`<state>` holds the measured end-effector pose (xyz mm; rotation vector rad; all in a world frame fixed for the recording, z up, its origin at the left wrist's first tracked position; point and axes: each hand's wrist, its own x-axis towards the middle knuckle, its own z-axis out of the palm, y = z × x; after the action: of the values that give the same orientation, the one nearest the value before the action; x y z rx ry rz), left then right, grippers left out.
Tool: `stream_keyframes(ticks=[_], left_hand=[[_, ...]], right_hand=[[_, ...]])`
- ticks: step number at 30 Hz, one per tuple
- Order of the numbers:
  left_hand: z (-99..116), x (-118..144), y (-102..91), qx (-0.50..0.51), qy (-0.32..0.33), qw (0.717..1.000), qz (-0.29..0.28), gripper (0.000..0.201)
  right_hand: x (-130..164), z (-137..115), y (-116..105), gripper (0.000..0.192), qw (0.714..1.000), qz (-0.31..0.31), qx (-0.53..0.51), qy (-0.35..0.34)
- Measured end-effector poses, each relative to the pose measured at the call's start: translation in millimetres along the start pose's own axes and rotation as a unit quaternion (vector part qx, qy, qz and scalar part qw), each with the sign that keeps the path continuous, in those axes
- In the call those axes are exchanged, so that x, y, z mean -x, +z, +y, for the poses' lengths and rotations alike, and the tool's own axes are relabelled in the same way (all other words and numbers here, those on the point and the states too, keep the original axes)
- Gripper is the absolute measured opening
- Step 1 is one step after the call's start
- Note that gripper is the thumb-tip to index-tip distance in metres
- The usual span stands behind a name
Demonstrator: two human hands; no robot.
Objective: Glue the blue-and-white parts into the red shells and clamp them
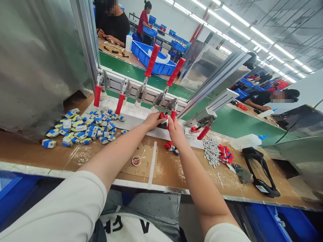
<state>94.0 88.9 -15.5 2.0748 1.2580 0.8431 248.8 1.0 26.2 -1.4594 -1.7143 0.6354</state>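
My right hand [176, 130] is wrapped around the red handle [173, 115] of a toggle clamp on the metal rail. Close beside it, my left hand [152, 121] has its fingertips closed at a small red part [163, 115] under the clamp. The fingers hide much of that part. Below my right hand, a few red and blue pieces [171, 146] lie on the bench. More toggle clamps with red handles [152, 60] stand along the rail, some raised and some hanging down.
A heap of white, blue and yellow parts [87, 127] lies left. At right are grey pieces [211, 151], red pieces [225, 154], a white bottle [246, 141] and a black strap-like object [262, 171]. A small cup [136, 160] stands in front. Co-workers sit beyond the green belt [227, 126].
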Motion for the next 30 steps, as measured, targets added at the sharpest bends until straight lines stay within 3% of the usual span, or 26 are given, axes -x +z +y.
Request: stream_keyframes(ticks=[4,8,12,15,18,21,23,25,27,29,30], left_hand=[[-4,-2,2.1,-0.007,0.004,1.000,0.001,0.043],[-4,-2,0.7,0.005,-0.007,1.000,0.005,0.049],[-4,-3,-0.6,0.032,-0.011,0.999,0.013,0.053],[-8,-5,0.8,0.055,-0.006,0.998,0.015,0.054],[-12,-8,2.4,0.086,-0.013,0.996,0.020,0.052],[-15,-13,1.9,0.108,-0.016,0.994,0.025,0.053],[-15,-15,0.7,0.113,-0.021,0.993,0.028,0.053],[-15,-15,0.1,0.111,-0.031,0.993,0.034,0.051],[-16,-14,0.8,0.111,-0.035,0.992,0.039,0.051],[-17,-13,1.9,0.113,-0.033,0.992,0.042,0.052],[-18,-13,2.2,0.113,-0.031,0.992,0.044,0.052]], right_hand=[[-14,5,18,0.053,0.982,0.022,0.184,0.046],[-18,11,13,0.057,0.975,-0.004,0.223,0.024],[23,34,-24,0.058,0.969,-0.033,0.228,-0.089],[64,55,-40,0.055,0.940,-0.091,0.278,-0.177],[90,66,-40,0.052,0.921,-0.109,0.312,-0.207],[103,75,-46,0.046,0.945,-0.072,0.249,-0.199],[108,87,-62,0.051,0.979,0.026,0.141,-0.142],[104,105,-88,0.055,0.982,0.185,-0.007,-0.021],[84,126,-122,0.051,0.925,0.317,-0.160,0.139],[45,146,-159,0.046,0.852,0.371,-0.259,0.263],[20,153,-176,0.044,0.830,0.380,-0.283,0.296]])
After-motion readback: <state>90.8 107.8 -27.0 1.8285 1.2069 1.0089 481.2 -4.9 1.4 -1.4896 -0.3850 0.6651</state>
